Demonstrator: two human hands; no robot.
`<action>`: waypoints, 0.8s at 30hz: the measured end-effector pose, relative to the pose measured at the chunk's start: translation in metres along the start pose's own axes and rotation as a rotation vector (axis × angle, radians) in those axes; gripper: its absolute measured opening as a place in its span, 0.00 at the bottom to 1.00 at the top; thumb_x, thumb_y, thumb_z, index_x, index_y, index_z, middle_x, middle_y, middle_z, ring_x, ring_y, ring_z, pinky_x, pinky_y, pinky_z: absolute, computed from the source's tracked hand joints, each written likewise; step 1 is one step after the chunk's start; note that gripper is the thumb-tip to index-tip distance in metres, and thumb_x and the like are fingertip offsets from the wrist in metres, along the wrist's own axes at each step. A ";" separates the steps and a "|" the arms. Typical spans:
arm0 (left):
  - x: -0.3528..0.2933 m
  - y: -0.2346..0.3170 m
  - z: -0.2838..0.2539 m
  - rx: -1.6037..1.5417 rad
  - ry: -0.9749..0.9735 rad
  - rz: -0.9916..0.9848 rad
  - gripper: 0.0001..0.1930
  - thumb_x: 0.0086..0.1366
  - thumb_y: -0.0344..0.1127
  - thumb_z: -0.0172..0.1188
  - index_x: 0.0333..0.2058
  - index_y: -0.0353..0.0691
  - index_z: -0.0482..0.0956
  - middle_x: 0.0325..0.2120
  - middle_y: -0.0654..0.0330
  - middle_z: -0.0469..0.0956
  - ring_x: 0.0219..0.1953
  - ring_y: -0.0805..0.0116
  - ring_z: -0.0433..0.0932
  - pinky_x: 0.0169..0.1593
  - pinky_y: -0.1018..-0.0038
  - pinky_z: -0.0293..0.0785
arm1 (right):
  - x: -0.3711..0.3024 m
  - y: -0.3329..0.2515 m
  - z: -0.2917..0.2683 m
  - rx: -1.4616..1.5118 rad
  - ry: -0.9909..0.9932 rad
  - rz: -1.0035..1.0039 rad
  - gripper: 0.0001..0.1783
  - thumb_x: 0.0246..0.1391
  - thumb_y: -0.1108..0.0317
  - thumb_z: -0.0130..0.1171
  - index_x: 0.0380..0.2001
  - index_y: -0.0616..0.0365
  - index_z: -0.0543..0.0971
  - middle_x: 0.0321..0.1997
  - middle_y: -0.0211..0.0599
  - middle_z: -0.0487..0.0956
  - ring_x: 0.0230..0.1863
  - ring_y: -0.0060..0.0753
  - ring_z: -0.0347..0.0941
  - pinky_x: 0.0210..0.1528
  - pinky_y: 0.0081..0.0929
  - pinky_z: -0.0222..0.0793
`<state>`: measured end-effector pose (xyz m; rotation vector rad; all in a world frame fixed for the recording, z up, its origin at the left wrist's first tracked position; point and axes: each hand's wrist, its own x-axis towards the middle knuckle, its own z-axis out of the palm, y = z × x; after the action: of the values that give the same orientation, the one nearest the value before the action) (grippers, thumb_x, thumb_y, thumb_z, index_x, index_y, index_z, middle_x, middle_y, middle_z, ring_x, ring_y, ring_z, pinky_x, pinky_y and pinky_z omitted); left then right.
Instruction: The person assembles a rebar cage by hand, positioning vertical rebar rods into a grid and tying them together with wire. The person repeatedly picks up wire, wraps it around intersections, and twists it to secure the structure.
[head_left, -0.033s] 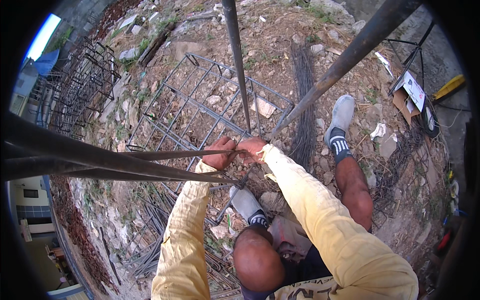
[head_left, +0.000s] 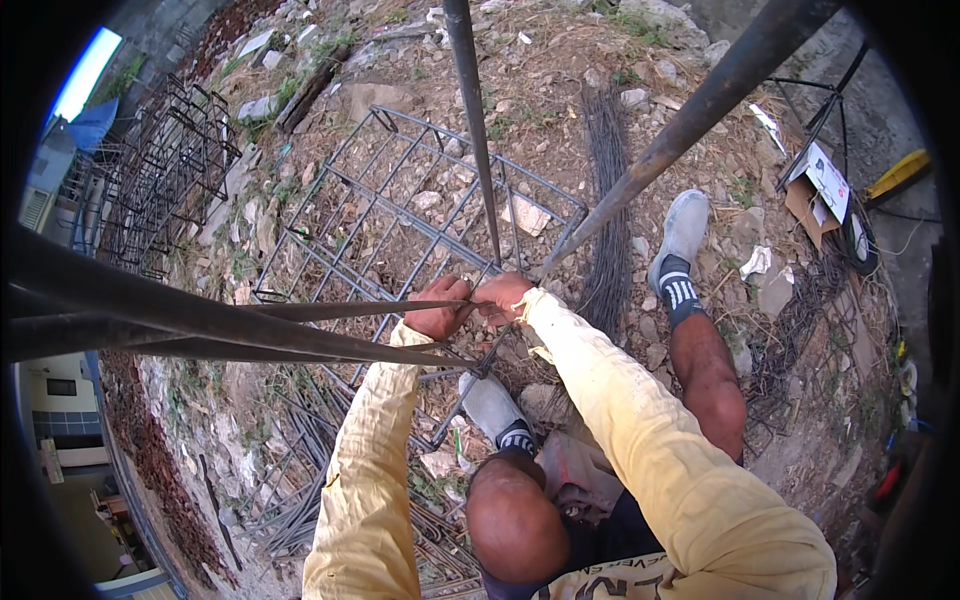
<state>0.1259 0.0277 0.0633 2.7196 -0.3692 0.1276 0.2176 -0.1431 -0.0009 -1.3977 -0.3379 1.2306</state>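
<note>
My left hand (head_left: 438, 308) and my right hand (head_left: 500, 297) meet beside a rebar cage (head_left: 420, 222) lying on the stony ground. The fingers of both hands are closed and almost touching. What they pinch is too small and hidden to make out. A narrow dark bar (head_left: 360, 308) comes in from the left and crosses in front of my left hand, its end by my right fingers. Below it, a thicker dark bar (head_left: 200, 310) slants past my left wrist. A thin upright bar (head_left: 472, 90) and a thick slanting bar (head_left: 690, 115) come down just beyond my hands.
A bundle of thin dark wire (head_left: 606, 180) lies right of the cage. My grey shoes (head_left: 683, 230) rest among rubble. A cardboard box (head_left: 820, 195) stands at the right, near a yellow object (head_left: 897, 178). More steel cages (head_left: 165, 170) are stacked at the far left.
</note>
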 end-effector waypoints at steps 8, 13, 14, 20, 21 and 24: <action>-0.005 -0.007 0.001 -0.034 -0.057 -0.058 0.12 0.56 0.36 0.65 0.32 0.40 0.70 0.29 0.51 0.72 0.33 0.46 0.75 0.34 0.55 0.72 | 0.016 0.007 0.015 -0.773 0.191 -0.113 0.10 0.41 0.71 0.62 0.30 0.61 0.84 0.22 0.38 0.82 0.22 0.26 0.78 0.23 0.28 0.72; -0.006 -0.008 0.001 -0.077 -0.116 -0.090 0.11 0.57 0.35 0.64 0.33 0.41 0.71 0.29 0.50 0.72 0.32 0.45 0.76 0.34 0.55 0.73 | 0.009 -0.003 0.013 -0.560 0.126 -0.017 0.14 0.39 0.76 0.61 0.33 0.63 0.84 0.22 0.37 0.82 0.20 0.27 0.77 0.21 0.26 0.70; -0.007 -0.009 0.000 -0.090 -0.114 -0.081 0.11 0.58 0.35 0.64 0.34 0.41 0.71 0.29 0.50 0.72 0.32 0.45 0.76 0.34 0.55 0.73 | 0.012 -0.002 0.009 -0.463 0.073 0.025 0.14 0.39 0.77 0.61 0.34 0.63 0.84 0.24 0.38 0.82 0.20 0.28 0.77 0.21 0.26 0.71; 0.034 0.013 0.009 -0.154 -0.090 0.016 0.10 0.59 0.35 0.63 0.35 0.43 0.72 0.30 0.49 0.72 0.33 0.43 0.76 0.34 0.54 0.73 | 0.047 0.040 -0.074 -1.429 -0.168 -0.934 0.15 0.33 0.67 0.70 0.31 0.54 0.84 0.41 0.40 0.83 0.41 0.42 0.81 0.42 0.36 0.77; 0.021 0.004 0.008 -0.137 -0.120 -0.027 0.10 0.59 0.35 0.63 0.35 0.43 0.72 0.30 0.49 0.72 0.33 0.43 0.76 0.34 0.53 0.73 | 0.050 0.035 -0.049 -1.252 -0.046 -0.595 0.16 0.33 0.67 0.70 0.32 0.55 0.84 0.42 0.42 0.83 0.42 0.42 0.81 0.43 0.36 0.77; -0.012 -0.011 -0.003 -0.126 -0.152 -0.087 0.09 0.59 0.35 0.62 0.36 0.43 0.72 0.31 0.48 0.72 0.33 0.42 0.76 0.33 0.53 0.73 | 0.039 0.005 0.014 -0.888 0.159 0.064 0.17 0.36 0.67 0.69 0.34 0.59 0.84 0.42 0.48 0.82 0.41 0.45 0.81 0.44 0.38 0.77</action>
<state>0.1174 0.0413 0.0601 2.6223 -0.2906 -0.1226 0.2197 -0.1055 -0.0200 -2.2566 -0.7924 1.0396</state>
